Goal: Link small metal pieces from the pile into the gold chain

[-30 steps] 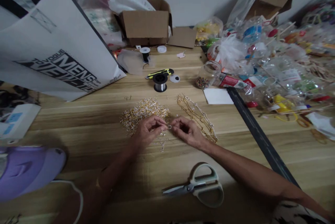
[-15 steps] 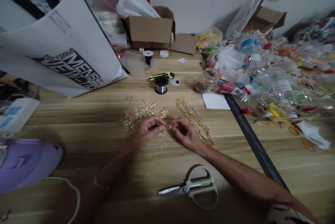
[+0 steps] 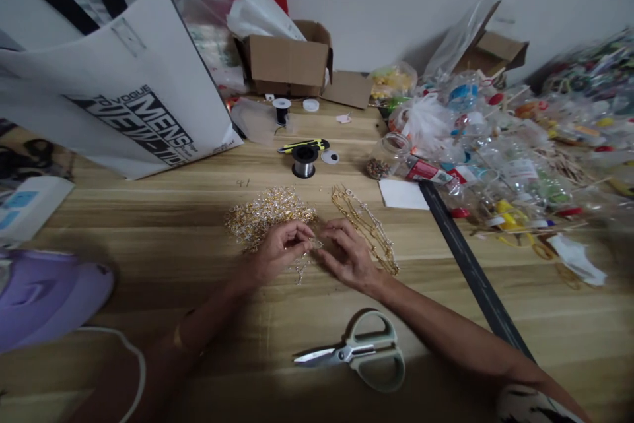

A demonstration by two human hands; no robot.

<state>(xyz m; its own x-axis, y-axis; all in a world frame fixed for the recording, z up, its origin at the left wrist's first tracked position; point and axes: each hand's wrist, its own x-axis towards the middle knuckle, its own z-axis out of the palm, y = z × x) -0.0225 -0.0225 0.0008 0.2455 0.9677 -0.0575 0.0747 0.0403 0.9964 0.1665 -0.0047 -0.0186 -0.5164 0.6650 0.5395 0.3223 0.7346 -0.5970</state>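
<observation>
My left hand (image 3: 284,249) pinches a small ring-shaped jewelry piece (image 3: 316,245) between thumb and fingertips. To its right, my right hand (image 3: 351,257) has thumb and fingers apart, its fingertips close to the ring; I see nothing held in it. A heap of gold and silver jewelry links (image 3: 265,212) lies behind and beside my left hand. Below the fingertips is a short silver chain (image 3: 300,271), partly covered by the left hand. Gold and silver chains (image 3: 369,228) are laid out behind my right hand.
Scissors (image 3: 354,352) lie in front of my hands. A wire spool (image 3: 304,163), a yellow utility knife (image 3: 306,145) and a cardboard box (image 3: 290,60) are farther back. A paper bag (image 3: 133,93) and a purple object (image 3: 49,297) stand left; plastic bottles (image 3: 515,172) are piled right.
My right thumb and fingers have parted and let go of the ring piece. The left hand keeps its pinch. The whole view has shifted slightly.
</observation>
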